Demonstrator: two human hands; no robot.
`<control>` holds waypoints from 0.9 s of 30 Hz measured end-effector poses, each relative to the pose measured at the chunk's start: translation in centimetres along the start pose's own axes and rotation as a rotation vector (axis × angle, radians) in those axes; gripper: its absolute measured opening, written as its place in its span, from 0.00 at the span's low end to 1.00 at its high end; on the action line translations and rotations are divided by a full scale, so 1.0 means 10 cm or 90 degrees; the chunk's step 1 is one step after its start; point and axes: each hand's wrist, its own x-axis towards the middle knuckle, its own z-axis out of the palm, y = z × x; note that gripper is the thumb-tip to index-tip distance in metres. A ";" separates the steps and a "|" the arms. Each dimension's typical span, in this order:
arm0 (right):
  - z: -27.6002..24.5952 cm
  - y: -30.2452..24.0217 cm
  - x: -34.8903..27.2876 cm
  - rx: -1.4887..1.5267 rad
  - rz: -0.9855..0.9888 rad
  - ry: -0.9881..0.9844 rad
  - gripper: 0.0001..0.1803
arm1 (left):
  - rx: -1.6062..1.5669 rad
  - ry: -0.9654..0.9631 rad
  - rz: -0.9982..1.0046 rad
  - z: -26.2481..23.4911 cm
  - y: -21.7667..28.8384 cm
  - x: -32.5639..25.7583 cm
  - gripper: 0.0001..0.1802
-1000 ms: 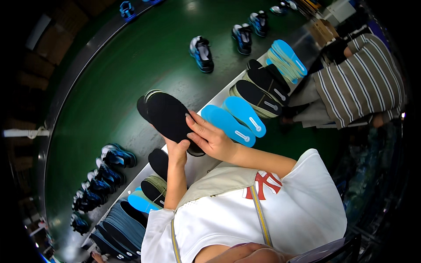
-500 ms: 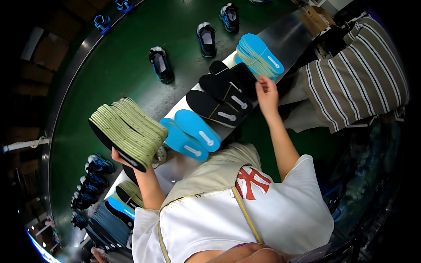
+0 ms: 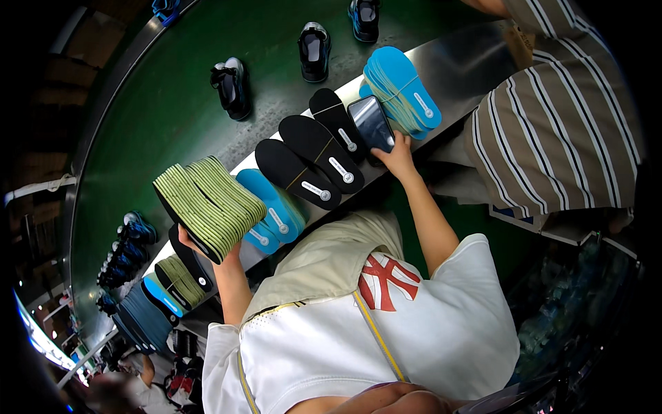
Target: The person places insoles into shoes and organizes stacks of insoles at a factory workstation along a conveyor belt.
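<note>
My left hand (image 3: 189, 240) is wrapped round the lower end of a thick stack of yellow-green insoles (image 3: 210, 200) with a black layer underneath, held up over the ledge. At the right, my right hand (image 3: 396, 156) grips the bottom end of a dark smartphone (image 3: 372, 123), thumb on one side and fingers on the other. The phone is between a bundle of black insoles (image 3: 338, 121) and a bundle of blue insoles (image 3: 400, 90). Two more black insole bundles (image 3: 314, 152) lie left of it, and blue insole stacks (image 3: 272, 207) sit by the held stack.
A metal ledge (image 3: 476, 65) runs along the green conveyor belt (image 3: 162, 117), which carries several black-and-blue shoes (image 3: 314, 52). More insole bundles (image 3: 141, 317) lie at the lower left. A co-worker in a striped shirt (image 3: 552, 138) is close on the right.
My right hand has come down and left onto the phone and taken hold of its end. The left hand still holds the insole stack. The shoes have shifted left and up in view.
</note>
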 end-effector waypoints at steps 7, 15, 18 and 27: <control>-0.49 0.35 -0.01 0.400 -0.059 -0.082 0.19 | -0.027 -0.019 0.012 0.03 -0.07 -0.02 0.33; -0.76 0.00 -0.25 0.603 0.035 -0.075 0.21 | -0.028 -0.009 0.038 0.00 -0.09 0.02 0.33; -0.33 -0.27 -0.03 0.592 -0.035 -0.100 0.20 | -0.029 -0.016 0.037 0.04 -0.11 0.05 0.33; 0.35 0.05 0.57 0.144 -0.251 -0.054 0.13 | 0.004 -0.014 0.068 0.01 -0.10 0.01 0.32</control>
